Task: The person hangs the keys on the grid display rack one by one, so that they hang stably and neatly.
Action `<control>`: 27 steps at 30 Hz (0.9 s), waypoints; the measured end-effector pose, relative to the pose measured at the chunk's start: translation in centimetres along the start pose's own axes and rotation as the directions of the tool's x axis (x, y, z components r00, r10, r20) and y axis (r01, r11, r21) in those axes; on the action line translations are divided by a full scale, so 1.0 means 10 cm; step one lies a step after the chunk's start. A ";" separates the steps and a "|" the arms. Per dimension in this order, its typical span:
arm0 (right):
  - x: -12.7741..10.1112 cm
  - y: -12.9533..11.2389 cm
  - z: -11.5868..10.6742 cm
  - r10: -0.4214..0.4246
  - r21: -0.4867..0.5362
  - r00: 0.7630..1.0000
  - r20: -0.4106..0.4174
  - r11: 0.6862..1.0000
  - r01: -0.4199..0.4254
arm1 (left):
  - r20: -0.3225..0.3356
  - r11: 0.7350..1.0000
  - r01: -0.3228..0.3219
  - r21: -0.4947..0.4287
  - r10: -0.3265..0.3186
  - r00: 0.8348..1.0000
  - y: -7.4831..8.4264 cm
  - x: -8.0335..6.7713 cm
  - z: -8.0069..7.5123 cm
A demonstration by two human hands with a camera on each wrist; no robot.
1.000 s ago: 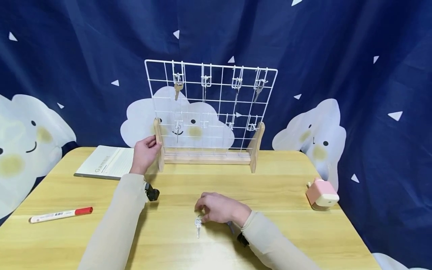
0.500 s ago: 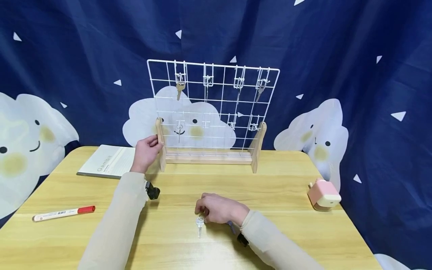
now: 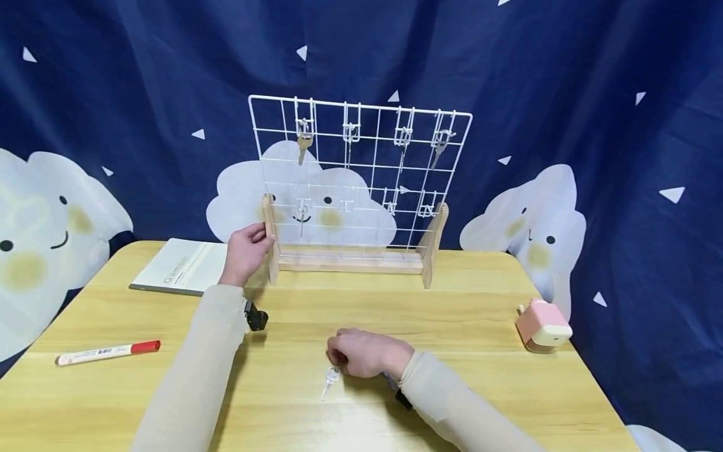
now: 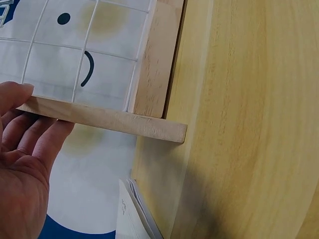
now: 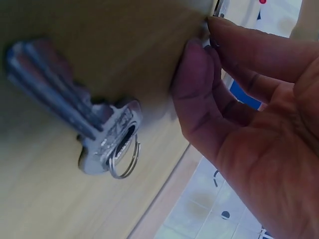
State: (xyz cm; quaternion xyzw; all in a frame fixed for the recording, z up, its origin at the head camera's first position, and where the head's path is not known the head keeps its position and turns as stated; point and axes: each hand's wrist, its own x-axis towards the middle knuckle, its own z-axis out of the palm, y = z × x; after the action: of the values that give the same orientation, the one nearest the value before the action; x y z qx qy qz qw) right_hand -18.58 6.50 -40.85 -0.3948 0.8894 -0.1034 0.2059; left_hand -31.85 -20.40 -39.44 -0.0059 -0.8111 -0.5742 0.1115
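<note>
A white wire grid rack [image 3: 361, 176] stands on a wooden base [image 3: 350, 262] at the back of the table. Keys hang from its hooks: one at top left [image 3: 303, 145], one at top right [image 3: 438, 148], a small one lower left [image 3: 302, 216]. My left hand [image 3: 257, 235] holds the rack's left wooden upright [image 4: 104, 118], with fingers [image 4: 20, 99] on its end. My right hand [image 3: 336, 355] rests on the table with its fingers [image 5: 199, 84] curled down beside a silver key [image 3: 329, 378]. The key [image 5: 94, 134] with its ring lies flat, apart from the fingers.
A notebook [image 3: 181, 273] lies at the back left and a red-capped marker [image 3: 107, 352] near the left edge. A pink and white small device [image 3: 543, 323] sits at the right edge. A dark blue cloud-print curtain hangs behind the table.
The silver key on the table has swung so its blade points down-left. My right hand has shifted slightly over it. The left hand stays on the rack's upright.
</note>
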 end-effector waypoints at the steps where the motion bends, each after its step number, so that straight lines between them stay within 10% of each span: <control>1: 0.00 0.00 0.00 -0.002 -0.006 1.000 0.002 1.000 0.002 | 0.003 1.000 -0.001 0.003 0.001 1.000 0.00 0.01 0.00; 27: 0.00 -0.03 -0.02 -0.050 0.025 0.999 -0.019 0.998 0.051 | 0.005 1.000 -0.011 0.028 0.010 1.000 0.01 0.02 -0.01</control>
State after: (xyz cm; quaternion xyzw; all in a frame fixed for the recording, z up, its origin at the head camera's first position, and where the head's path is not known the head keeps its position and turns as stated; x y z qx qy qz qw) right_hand -18.50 6.27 -40.59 -0.4136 0.8796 -0.1234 0.2002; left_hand -32.02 -20.50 -39.29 -0.0099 -0.8193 -0.5622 0.1127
